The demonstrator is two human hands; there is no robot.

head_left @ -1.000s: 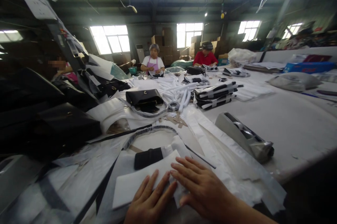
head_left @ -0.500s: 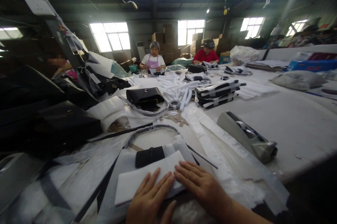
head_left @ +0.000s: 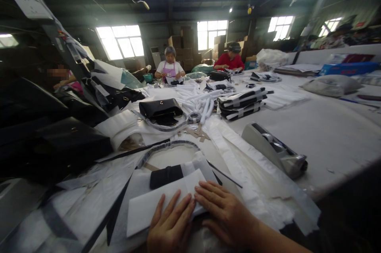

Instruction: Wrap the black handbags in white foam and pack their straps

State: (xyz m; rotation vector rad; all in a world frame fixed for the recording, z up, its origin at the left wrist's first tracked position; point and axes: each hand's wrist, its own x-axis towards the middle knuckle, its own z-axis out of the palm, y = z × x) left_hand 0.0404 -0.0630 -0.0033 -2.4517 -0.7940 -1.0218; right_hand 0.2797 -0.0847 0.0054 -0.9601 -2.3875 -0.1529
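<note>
Fingers [head_left: 172, 204] lie open on the white sheet [head_left: 143, 210] — left hand [head_left: 169, 227] and right hand [head_left: 228, 210] should press softly and evenly.

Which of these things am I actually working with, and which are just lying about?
In use:
- white sheet, under your left hand and right hand
- black piece beside it, probably

Lying about, seemingly:
- black bag with gold clasp
- stack of partly wrapped black pieces
- tape dispenser, untouched, though possibly for this job
</note>
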